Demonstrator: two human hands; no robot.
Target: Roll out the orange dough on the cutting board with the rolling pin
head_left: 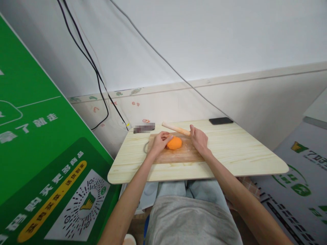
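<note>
A smooth orange lump of dough (174,143) rests on a wooden cutting board (176,157) with light smears on its surface. My left hand (161,140) grips the dough's left side, its thumb and fingers bent against it. In my right hand (199,139) is a pale wooden rolling pin (176,128), held by its right end. The pin slants across above the far side of the dough, its free end toward the back left. My fist hides the end that I hold.
The board lies on a light wood-grain table (237,153) against the wall. A black phone (221,120) lies at the back right, a blurred-out dark item (144,128) at the back left. Cables (98,75) hang down the wall. A green panel (46,136) borders the left.
</note>
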